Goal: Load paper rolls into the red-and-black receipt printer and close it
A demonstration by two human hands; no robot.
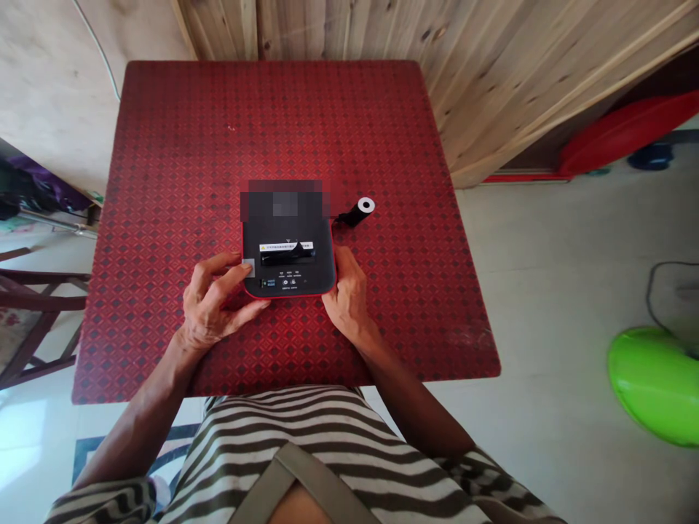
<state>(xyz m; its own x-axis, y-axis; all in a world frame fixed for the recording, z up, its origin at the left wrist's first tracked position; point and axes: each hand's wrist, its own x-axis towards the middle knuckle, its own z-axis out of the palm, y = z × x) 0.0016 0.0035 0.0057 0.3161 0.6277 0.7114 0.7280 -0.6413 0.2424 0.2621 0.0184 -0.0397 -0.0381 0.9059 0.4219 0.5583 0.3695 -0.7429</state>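
Observation:
A flat black device point(328, 258) with rounded corners and a red rim lies between my hands, showing a slot, a white warning label and small printed icons. Its upper part is blurred out. My left hand point(210, 298) grips the lower left corner: a fingertip presses a small grey patch point(248, 268) at the edge, and the thumb runs along the bottom rim. Around the lower right edge my right hand point(349, 291) is closed, its fingers partly hidden behind the device. Just beyond it lies a black roll point(357, 212) with a white, ring-shaped end.
A red patterned cloth covers the table point(180, 167). Wooden panelling point(349, 29) rises at the far edge. On the left stands a dark wooden chair point(38, 306). A bright green rounded object point(655, 386) rests on the tiled floor at the right.

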